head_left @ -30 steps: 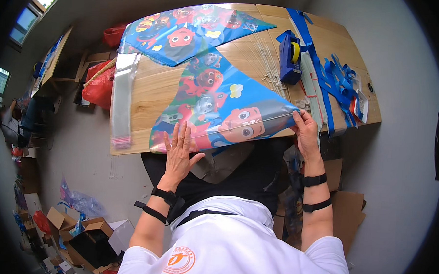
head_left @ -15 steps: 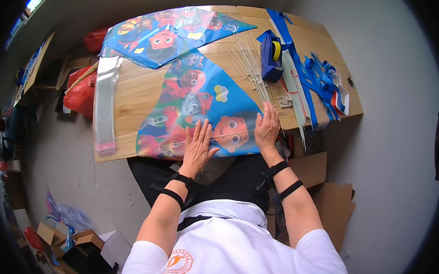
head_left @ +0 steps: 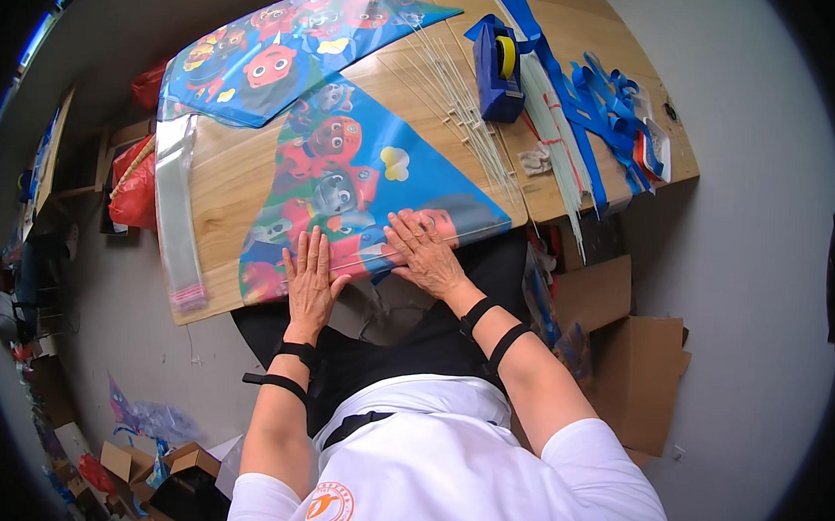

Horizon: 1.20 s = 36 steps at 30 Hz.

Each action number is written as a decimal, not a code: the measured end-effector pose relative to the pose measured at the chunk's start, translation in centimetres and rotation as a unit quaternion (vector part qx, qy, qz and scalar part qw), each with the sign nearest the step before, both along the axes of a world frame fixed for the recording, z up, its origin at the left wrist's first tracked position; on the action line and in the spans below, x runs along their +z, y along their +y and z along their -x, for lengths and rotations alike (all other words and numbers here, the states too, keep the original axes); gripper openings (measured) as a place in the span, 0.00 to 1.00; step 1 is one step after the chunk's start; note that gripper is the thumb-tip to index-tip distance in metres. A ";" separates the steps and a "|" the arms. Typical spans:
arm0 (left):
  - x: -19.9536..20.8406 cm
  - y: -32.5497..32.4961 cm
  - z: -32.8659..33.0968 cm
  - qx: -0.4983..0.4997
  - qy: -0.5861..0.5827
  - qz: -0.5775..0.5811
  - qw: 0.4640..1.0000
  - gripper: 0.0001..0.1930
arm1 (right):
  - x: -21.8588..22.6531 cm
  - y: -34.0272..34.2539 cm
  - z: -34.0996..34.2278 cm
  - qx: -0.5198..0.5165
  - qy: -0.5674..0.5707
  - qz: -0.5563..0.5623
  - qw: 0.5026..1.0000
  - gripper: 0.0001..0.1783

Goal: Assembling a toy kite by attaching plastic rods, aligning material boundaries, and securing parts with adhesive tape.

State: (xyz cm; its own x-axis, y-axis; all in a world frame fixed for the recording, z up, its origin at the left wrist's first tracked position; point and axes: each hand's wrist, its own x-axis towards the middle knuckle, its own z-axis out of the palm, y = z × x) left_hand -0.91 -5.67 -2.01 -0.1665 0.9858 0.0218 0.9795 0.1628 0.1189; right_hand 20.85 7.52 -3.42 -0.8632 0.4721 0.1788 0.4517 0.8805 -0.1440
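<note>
A triangular, cartoon-printed kite sail [head_left: 371, 161] lies along the table's near edge. Along its near side runs a thin pale rod [head_left: 479, 233]. My left hand [head_left: 311, 282] rests palm down on that side, fingers stretched out. To its right, my right hand [head_left: 427, 258] lies flat over the same edge, fingers extended and slanting left; it covers part of a printed face. Neither hand grips anything. Whether the sail's edge is folded around the rod is hidden under my hands. Another printed sail [head_left: 268, 54] lies farther back, overlapping this one's tip.
Loose thin rods [head_left: 457, 104] lie right of the sail, near a blue tape dispenser [head_left: 498, 73]. Beyond are bundled pale rods [head_left: 558, 141] and blue ribbon [head_left: 610, 120]. Clear plastic sleeves [head_left: 177, 213] line the table's left side. Cardboard boxes [head_left: 636, 372] stand below right.
My right hand has moved left from the sail's right corner toward the middle of its near side. The strip of sail in front of the rod no longer shows there. My left hand stays flat.
</note>
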 end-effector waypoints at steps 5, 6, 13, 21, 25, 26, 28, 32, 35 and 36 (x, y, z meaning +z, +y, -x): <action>0.5 -0.6 1.6 -0.004 -0.009 0.016 1.000 0.44 | 0.4 2.5 -4.3 -0.040 -0.004 0.010 0.999 0.52; 0.7 -0.8 1.9 -0.009 -0.018 0.019 1.000 0.44 | 0.7 3.0 -5.1 -0.048 0.000 0.016 0.999 0.52; 0.9 -3.4 5.8 -0.008 -0.002 0.036 0.999 0.44 | 1.3 6.0 -11.0 -0.093 -0.056 0.014 0.994 0.55; 3.2 -4.5 4.6 -0.039 -0.027 0.024 0.999 0.53 | 4.3 5.4 -9.9 0.002 -0.124 -0.070 0.990 0.56; 3.4 -2.7 0.7 -0.084 -0.046 0.015 0.995 0.55 | 3.0 5.5 -8.5 0.015 -0.017 -0.103 0.994 0.20; 3.2 -2.2 -0.1 -0.081 -0.047 0.014 0.996 0.57 | 3.0 5.4 -8.6 0.019 -0.015 -0.110 0.994 0.20; 3.5 -1.4 -1.0 -0.077 -0.017 0.043 0.996 0.54 | 3.3 5.4 -9.2 0.029 -0.018 -0.092 0.995 0.14; 2.2 -1.6 -1.5 -0.094 0.098 -0.042 0.990 0.48 | 7.2 4.1 -8.7 0.042 -0.003 -0.076 0.996 0.06; 3.5 -1.7 -1.3 -0.053 -0.071 -0.149 0.985 0.27 | 11.7 2.9 -8.6 0.032 0.051 -0.068 0.996 0.05; 4.1 -1.7 -0.8 -0.060 -0.074 -0.155 0.983 0.27 | 13.2 2.5 -8.6 0.025 0.048 -0.074 0.996 0.05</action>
State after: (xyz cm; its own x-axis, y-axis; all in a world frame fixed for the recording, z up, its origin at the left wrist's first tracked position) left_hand -0.12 -7.34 2.14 -0.0743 0.9485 0.3079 0.9577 -0.0183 0.2873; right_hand 29.49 10.02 9.82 -0.8606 0.3906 0.3268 0.3964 0.9166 -0.0517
